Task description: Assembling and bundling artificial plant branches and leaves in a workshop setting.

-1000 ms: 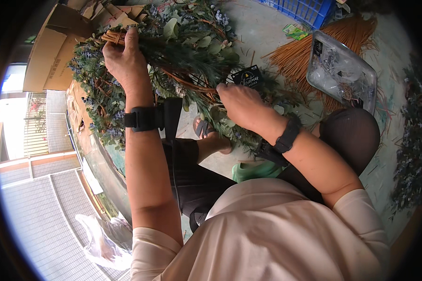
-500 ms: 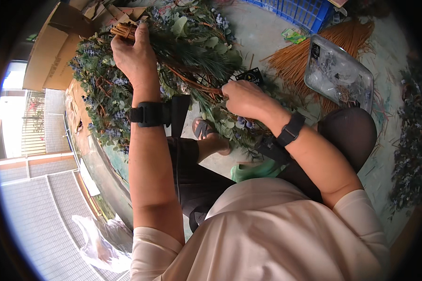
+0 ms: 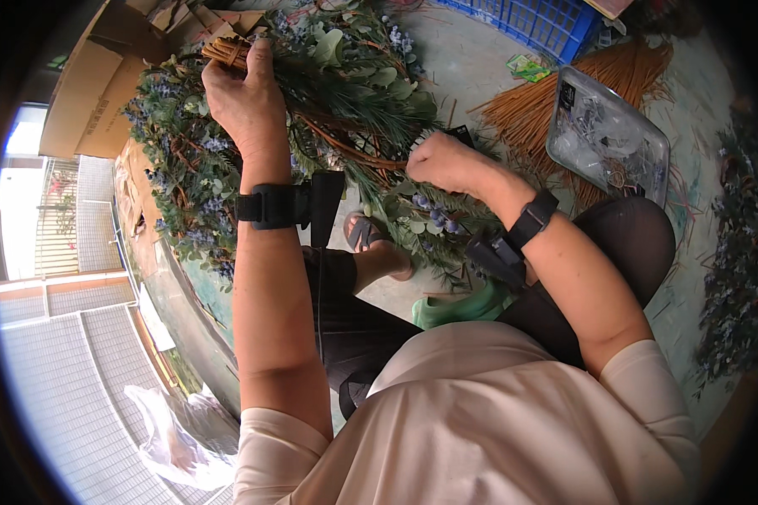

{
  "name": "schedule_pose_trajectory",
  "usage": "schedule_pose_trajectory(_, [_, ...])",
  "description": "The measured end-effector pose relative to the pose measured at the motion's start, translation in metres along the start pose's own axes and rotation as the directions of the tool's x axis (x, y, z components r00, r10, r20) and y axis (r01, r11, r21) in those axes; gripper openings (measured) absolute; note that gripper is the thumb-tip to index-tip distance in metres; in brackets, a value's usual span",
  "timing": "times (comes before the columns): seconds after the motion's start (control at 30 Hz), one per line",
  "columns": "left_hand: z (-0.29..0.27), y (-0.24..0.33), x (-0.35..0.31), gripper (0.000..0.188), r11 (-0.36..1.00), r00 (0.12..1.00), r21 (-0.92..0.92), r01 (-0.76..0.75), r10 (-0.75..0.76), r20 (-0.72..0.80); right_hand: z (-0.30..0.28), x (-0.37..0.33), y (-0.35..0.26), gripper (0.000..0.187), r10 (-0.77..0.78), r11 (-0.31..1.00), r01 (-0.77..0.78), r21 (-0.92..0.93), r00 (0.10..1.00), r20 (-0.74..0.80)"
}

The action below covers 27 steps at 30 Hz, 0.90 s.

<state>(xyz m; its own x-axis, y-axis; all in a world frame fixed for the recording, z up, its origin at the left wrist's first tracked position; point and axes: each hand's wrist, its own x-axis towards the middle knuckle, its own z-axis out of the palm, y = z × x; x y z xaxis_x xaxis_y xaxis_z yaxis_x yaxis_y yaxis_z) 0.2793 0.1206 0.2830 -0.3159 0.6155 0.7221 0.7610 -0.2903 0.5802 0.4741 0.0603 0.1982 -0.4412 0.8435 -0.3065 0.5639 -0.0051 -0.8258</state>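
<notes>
A wreath of green needles, round leaves and blue berries on a twig ring [image 3: 337, 145] is in front of me. My left hand [image 3: 248, 105] is closed round its upper left part, the thumb beside a tied bundle of brown sticks [image 3: 227, 52]. At the ring's right side, my right hand [image 3: 446, 162] has its fingers pressed together. What they pinch is hidden. Just behind that hand, a small black tag [image 3: 460, 135] shows partly, with pale lines by the knuckles. Blue berries [image 3: 434, 210] hang below the right hand.
More berry greenery [image 3: 185, 160] is piled behind, beside a cardboard box [image 3: 101, 93]. On the right are a clear plastic tray [image 3: 606, 126], a fan of brown twigs [image 3: 522, 109], a blue crate [image 3: 531, 25] and more greenery [image 3: 733, 278]. A green object [image 3: 459, 310] lies near my legs.
My right hand has moved slightly right. The black tag has turned and is more covered, and more blue berries show below the hand. My left hand has barely moved.
</notes>
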Motion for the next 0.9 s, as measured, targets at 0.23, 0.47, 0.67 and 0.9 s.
schedule_pose_trajectory(0.23, [0.001,0.011,-0.001,0.044,1.000,1.000,-0.017,0.014,-0.014,0.014,0.040,-0.017,-0.006,0.011,-0.242,0.908,0.075,-0.412,0.898,-0.368])
schedule_pose_trajectory(0.47, [0.005,0.004,-0.013,0.037,0.998,0.999,-0.043,0.043,-0.044,-0.014,0.050,-0.020,0.003,0.012,-0.102,0.991,0.058,-0.122,0.912,-0.396])
schedule_pose_trajectory(0.67, [0.003,-0.001,-0.017,0.039,0.987,0.993,-0.111,0.114,-0.116,-0.008,0.046,-0.010,0.016,0.024,-0.112,0.991,0.128,0.030,0.941,-0.321])
schedule_pose_trajectory(0.9, [0.008,0.005,-0.020,0.045,0.985,0.990,-0.104,0.140,-0.138,0.027,0.015,0.003,0.017,0.031,0.154,0.912,-0.123,0.391,0.987,-0.051])
